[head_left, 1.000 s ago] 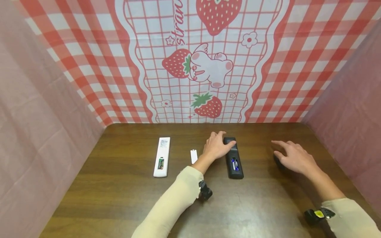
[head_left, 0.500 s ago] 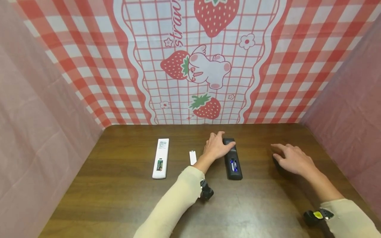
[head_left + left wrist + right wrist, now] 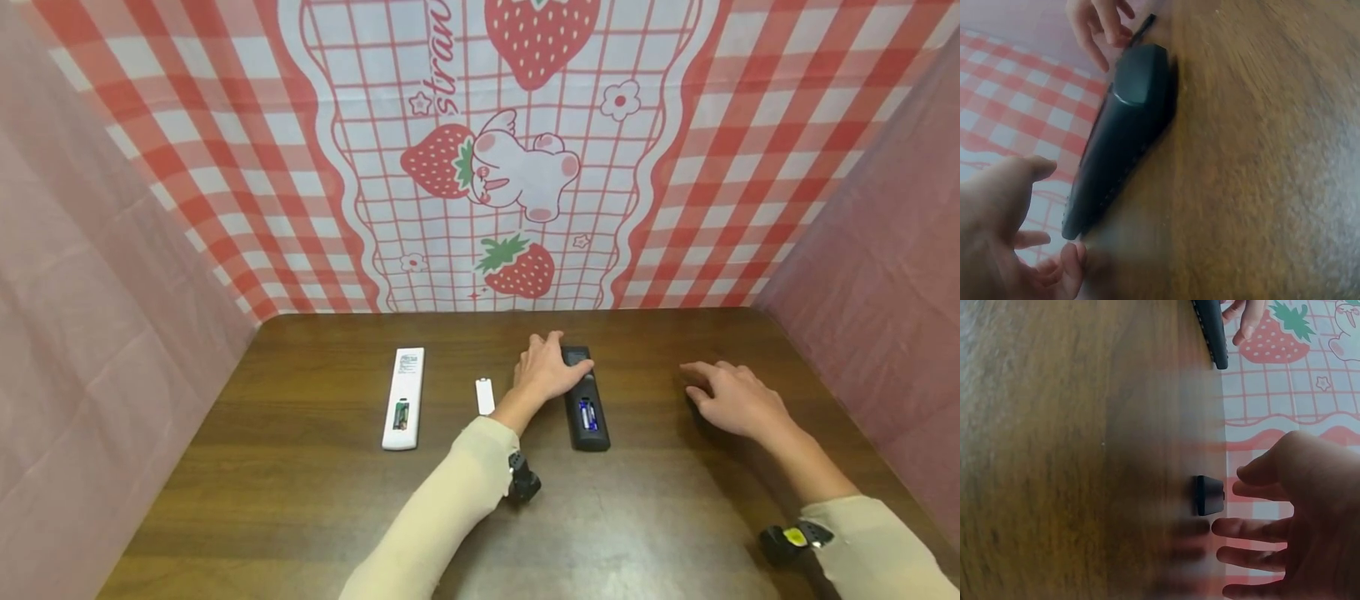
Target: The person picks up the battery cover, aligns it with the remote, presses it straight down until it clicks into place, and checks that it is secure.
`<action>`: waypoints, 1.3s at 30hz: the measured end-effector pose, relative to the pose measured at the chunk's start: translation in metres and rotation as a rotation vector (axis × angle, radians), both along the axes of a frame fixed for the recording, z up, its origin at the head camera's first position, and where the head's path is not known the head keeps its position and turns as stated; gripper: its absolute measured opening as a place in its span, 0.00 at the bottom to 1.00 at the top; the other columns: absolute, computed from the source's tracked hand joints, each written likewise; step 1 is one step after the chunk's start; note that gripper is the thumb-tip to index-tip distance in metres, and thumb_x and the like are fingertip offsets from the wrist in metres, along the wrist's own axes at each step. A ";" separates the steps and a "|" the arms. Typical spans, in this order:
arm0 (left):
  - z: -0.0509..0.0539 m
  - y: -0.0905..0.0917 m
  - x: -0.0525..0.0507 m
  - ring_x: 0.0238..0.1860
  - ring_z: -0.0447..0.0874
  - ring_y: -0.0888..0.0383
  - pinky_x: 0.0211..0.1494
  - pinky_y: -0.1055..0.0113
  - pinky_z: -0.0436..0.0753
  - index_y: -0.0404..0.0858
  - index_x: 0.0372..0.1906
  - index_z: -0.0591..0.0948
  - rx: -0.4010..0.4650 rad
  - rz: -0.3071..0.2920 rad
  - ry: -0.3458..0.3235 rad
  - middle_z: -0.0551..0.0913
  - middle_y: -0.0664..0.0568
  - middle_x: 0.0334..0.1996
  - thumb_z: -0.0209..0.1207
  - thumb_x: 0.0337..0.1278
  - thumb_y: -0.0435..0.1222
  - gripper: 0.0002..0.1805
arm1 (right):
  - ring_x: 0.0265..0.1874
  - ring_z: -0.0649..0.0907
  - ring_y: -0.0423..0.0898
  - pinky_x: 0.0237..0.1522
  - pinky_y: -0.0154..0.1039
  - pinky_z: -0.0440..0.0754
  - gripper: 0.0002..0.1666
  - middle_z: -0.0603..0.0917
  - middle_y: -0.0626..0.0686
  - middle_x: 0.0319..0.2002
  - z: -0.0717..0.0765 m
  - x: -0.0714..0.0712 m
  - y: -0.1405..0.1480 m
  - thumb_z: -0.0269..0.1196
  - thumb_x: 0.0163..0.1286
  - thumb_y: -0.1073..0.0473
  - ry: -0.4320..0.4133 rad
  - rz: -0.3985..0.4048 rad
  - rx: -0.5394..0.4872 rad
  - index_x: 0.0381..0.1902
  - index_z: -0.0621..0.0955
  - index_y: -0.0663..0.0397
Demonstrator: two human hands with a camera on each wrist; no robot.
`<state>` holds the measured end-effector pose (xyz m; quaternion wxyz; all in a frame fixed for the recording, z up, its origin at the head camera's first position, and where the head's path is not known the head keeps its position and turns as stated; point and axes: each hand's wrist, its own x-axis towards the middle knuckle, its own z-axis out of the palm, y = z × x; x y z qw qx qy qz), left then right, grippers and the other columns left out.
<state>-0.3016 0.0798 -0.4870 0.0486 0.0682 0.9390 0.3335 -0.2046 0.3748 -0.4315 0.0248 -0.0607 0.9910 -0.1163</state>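
Note:
My left hand hovers around the far end of a black remote control, its thumb above it and its fingers loosely bent on the left side. In the left wrist view, a gap shows between the thumb and the remote. Blue batteries show in the remote's uncovered compartment. Over to the right, my right hand is spread above a small black battery cover, which it mostly hides in the head view. Its fingertips appear just apart from the cover in the right wrist view.
A white remote control lies back side up at the left, a green battery in its bare compartment. Its white battery cover lies beside my left wrist. The brown wooden table meets a checked strawberry cloth at its far edge.
Both hands stay nearly still beside the black remote and the black cover. The head view has shifted slightly.

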 end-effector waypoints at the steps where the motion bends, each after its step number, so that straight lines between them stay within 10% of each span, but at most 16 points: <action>1: 0.001 0.000 0.001 0.49 0.85 0.49 0.47 0.56 0.90 0.55 0.85 0.72 -0.006 0.006 0.003 0.79 0.43 0.72 0.69 0.65 0.69 0.48 | 0.63 0.80 0.80 0.36 0.74 0.87 0.29 0.85 0.74 0.63 0.000 0.000 0.000 0.63 0.82 0.53 0.000 0.000 0.000 0.75 0.81 0.57; 10: 0.003 0.006 0.004 0.47 0.85 0.52 0.50 0.58 0.90 0.52 0.82 0.75 -0.094 0.026 0.039 0.83 0.45 0.65 0.69 0.63 0.70 0.49 | 0.65 0.78 0.82 0.39 0.78 0.86 0.24 0.85 0.73 0.66 -0.002 0.001 -0.001 0.64 0.80 0.57 0.006 0.001 0.004 0.69 0.86 0.57; 18: 0.031 0.005 0.026 0.55 0.89 0.49 0.60 0.54 0.93 0.48 0.81 0.77 -0.105 0.037 0.005 0.85 0.47 0.65 0.72 0.65 0.65 0.46 | 0.61 0.80 0.80 0.34 0.70 0.85 0.22 0.89 0.69 0.58 -0.002 0.002 -0.003 0.65 0.78 0.59 0.016 -0.004 0.007 0.66 0.88 0.57; 27: 0.033 0.002 0.028 0.59 0.87 0.49 0.69 0.53 0.90 0.47 0.80 0.79 -0.118 0.033 0.004 0.86 0.46 0.64 0.74 0.63 0.65 0.47 | 0.59 0.82 0.78 0.30 0.62 0.84 0.21 0.90 0.66 0.50 -0.003 -0.001 -0.002 0.65 0.76 0.61 0.015 -0.008 0.008 0.64 0.89 0.59; 39: 0.016 0.000 0.009 0.48 0.84 0.52 0.58 0.55 0.89 0.48 0.77 0.82 -0.105 -0.005 -0.022 0.86 0.49 0.57 0.77 0.55 0.70 0.49 | 0.49 0.85 0.68 0.29 0.55 0.81 0.19 0.89 0.64 0.46 -0.004 -0.003 -0.003 0.68 0.75 0.63 0.021 -0.003 0.011 0.61 0.89 0.63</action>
